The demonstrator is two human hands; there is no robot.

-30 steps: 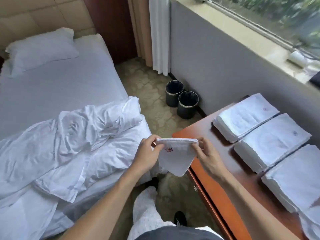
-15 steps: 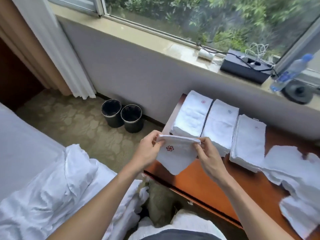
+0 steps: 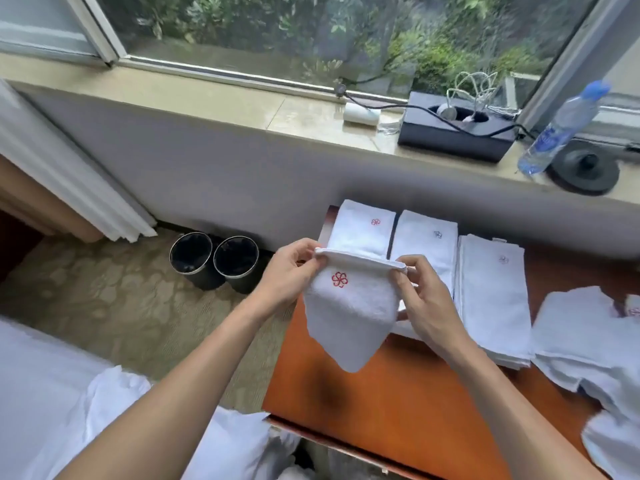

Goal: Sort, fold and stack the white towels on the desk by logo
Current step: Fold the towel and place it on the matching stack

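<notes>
A small white towel with a red flower logo hangs folded in the air above the left end of the orange-brown desk. My left hand pinches its top left corner and my right hand pinches its top right corner. Behind it on the desk lie three folded stacks: a red-logo stack, a dark-logo stack and a purple-logo stack. Loose unfolded towels lie heaped at the desk's right end, one showing a red logo.
Two black bins stand on the carpet left of the desk. The window sill holds a black box with cables, a water bottle and a black round base. White bedding lies at lower left.
My view has swung from the bed round to the desk and window. Both hands still hold the red-logo towel by its top corners, now over the desk's left end.
</notes>
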